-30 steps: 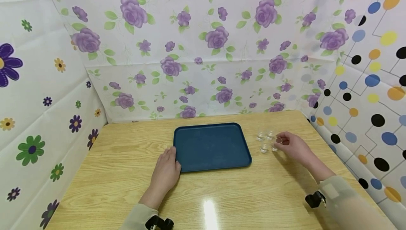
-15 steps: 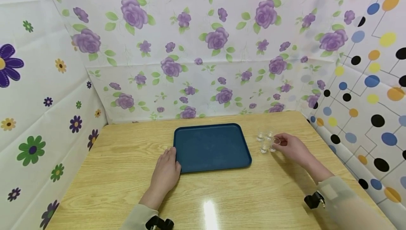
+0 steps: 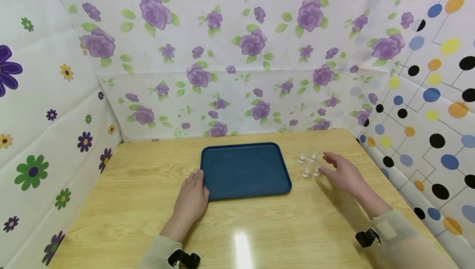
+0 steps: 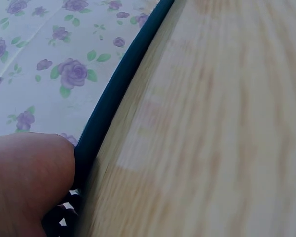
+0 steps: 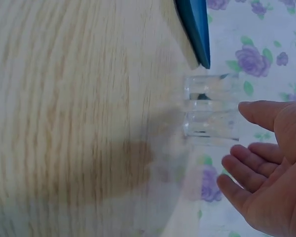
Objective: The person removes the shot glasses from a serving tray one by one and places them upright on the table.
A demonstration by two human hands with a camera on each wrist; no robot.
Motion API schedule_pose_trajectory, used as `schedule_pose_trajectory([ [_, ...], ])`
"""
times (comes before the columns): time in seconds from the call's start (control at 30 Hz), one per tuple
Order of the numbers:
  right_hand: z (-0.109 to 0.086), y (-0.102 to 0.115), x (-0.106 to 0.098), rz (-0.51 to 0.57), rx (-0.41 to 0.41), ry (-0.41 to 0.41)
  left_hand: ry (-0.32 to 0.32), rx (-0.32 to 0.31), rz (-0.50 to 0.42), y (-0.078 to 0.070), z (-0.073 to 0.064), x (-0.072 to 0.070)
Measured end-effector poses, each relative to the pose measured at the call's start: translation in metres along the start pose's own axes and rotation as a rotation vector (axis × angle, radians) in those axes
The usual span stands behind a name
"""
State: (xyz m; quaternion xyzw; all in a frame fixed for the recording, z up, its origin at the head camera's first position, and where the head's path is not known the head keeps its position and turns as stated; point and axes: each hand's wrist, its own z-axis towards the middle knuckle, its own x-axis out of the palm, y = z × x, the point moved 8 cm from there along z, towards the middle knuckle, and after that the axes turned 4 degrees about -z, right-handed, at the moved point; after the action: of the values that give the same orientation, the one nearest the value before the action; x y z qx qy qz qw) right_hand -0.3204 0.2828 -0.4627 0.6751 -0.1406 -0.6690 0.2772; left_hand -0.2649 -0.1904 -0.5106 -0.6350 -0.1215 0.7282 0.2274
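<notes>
A dark blue rectangular tray [image 3: 246, 170] lies flat on the wooden table. Along its left edge rests my left hand [image 3: 190, 201], fingers extended and the thumb by the near left corner; the left wrist view shows the thumb [image 4: 32, 173] against the tray's rim [image 4: 106, 103]. Several small clear shot glasses [image 3: 306, 172] stand upright in a tight cluster right of the tray. Just right of them, my right hand [image 3: 345, 176] holds nothing, its thumb and fingers spread apart. From the right wrist, the thumb tip appears close to the nearest glass [image 5: 212, 126]; whether it touches is unclear.
Patterned cloth walls surround the table [image 3: 222, 232]: purple roses on the back cloth [image 3: 226, 54], daisies at left and coloured dots [image 3: 439, 140] at right. The tabletop's back edge meets the rose cloth just behind the tray.
My right hand slid a shot glass slightly left against the others, then its fingers parted and let go. The left hand stays at the tray. The head view has shifted slightly.
</notes>
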Motion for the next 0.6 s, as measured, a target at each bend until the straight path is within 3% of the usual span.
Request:
schedule_pose_trajectory([
  [0.4,0.000,0.047,0.011,-0.123,-0.097,-0.059,0.017,0.005,0.033,0.005,-0.002,-0.005],
  [0.6,-0.003,0.079,0.022,-0.258,-0.239,-0.144,0.007,0.013,0.043,0.004,-0.008,-0.010],
])
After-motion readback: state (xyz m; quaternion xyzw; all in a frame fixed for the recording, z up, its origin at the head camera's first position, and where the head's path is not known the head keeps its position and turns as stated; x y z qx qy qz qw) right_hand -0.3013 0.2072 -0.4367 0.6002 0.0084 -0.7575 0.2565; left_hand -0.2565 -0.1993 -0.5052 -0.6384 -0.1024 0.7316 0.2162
